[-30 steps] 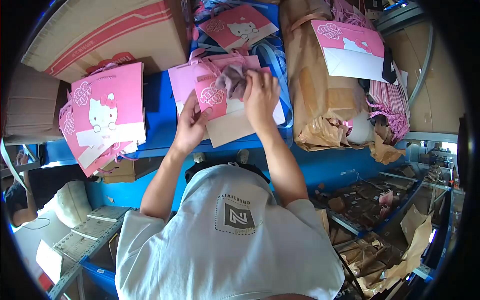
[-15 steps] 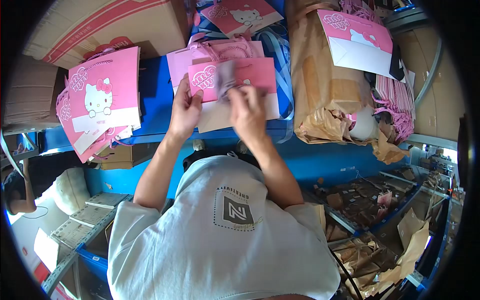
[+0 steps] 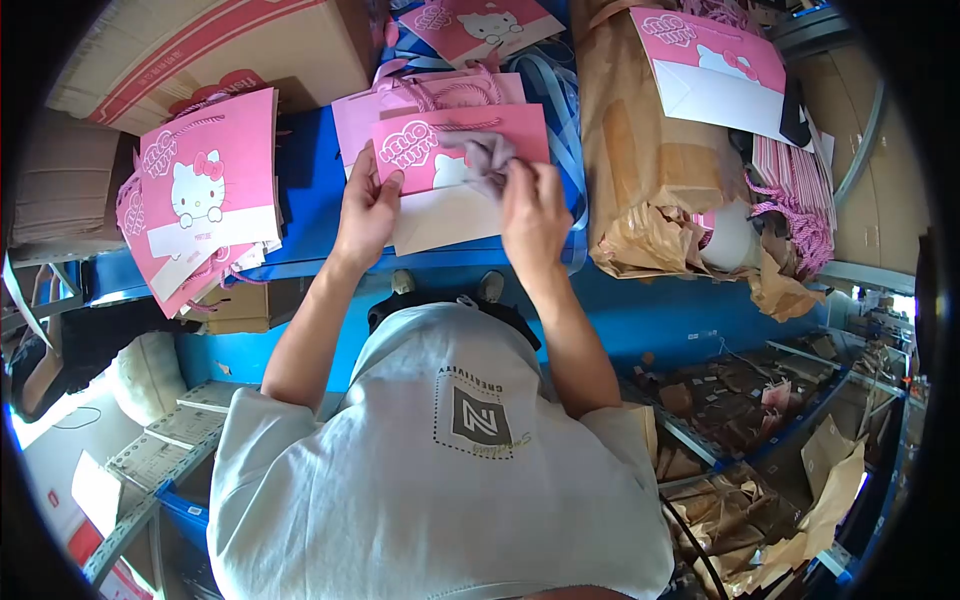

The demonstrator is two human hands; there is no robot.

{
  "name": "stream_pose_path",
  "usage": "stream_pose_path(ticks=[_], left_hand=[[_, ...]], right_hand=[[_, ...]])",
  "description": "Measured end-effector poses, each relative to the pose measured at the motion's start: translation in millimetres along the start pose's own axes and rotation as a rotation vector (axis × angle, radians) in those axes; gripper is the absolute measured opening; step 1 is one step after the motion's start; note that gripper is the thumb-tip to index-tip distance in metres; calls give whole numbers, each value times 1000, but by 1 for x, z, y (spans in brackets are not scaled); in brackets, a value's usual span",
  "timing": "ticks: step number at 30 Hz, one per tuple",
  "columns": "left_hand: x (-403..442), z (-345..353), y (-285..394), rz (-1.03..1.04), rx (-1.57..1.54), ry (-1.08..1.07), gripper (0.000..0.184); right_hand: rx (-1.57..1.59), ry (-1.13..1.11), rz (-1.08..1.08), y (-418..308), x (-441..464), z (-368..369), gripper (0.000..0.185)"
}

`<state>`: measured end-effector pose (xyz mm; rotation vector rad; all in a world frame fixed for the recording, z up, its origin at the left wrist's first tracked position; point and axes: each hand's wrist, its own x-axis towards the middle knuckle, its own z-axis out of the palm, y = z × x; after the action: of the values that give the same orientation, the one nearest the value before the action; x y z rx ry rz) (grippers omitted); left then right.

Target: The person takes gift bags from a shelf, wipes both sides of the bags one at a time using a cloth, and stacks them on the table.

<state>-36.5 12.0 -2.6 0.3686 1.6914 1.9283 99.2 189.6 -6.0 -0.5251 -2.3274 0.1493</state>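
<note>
A pink and white Hello Kitty paper bag (image 3: 450, 215) lies in front of me on the blue table (image 3: 305, 190). My left hand (image 3: 370, 208) pinches its left edge, the thumb on top of the printed face. In my right hand (image 3: 535, 210) is a bunched greyish-purple cloth (image 3: 488, 158), resting on the bag's front and covering part of the cat picture. The bag's twisted pink rope handle (image 3: 470, 125) shows above the cloth. Just behind it lies another pink bag (image 3: 355, 125) with rope handles.
Stacked Hello Kitty bags (image 3: 205, 185) stand at the left beside a large cardboard box (image 3: 220, 50). On the right sits a brown paper-wrapped bundle (image 3: 650, 150), with more pink bags (image 3: 715, 70) beyond it. Pale blue strapping (image 3: 565, 130) trails along the table.
My right hand has moved right across the bag with the cloth, uncovering more of the lettering. My left hand keeps its hold on the left edge.
</note>
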Motion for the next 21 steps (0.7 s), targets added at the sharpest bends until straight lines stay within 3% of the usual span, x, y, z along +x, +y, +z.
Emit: stream_pose_path(ticks=[2, 6, 9, 16, 19, 21], left_hand=[[0, -3, -2, -22, -11, -10, 55], [7, -19, -25, 128, 33, -72, 48], [6, -6, -17, 138, -39, -55, 49], [-2, 1, -11, 71, -3, 59, 49], [3, -1, -11, 120, 1, 38, 47], [7, -7, -16, 115, -47, -43, 46]], right_hand=[[108, -77, -84, -18, 8, 14, 28], [278, -127, -265, -59, 12, 31, 33], [352, -81, -238, -51, 13, 14, 35], [-14, 47, 22, 4, -20, -1, 29], [17, -23, 43, -9, -15, -4, 34], [201, -182, -89, -32, -12, -10, 46]])
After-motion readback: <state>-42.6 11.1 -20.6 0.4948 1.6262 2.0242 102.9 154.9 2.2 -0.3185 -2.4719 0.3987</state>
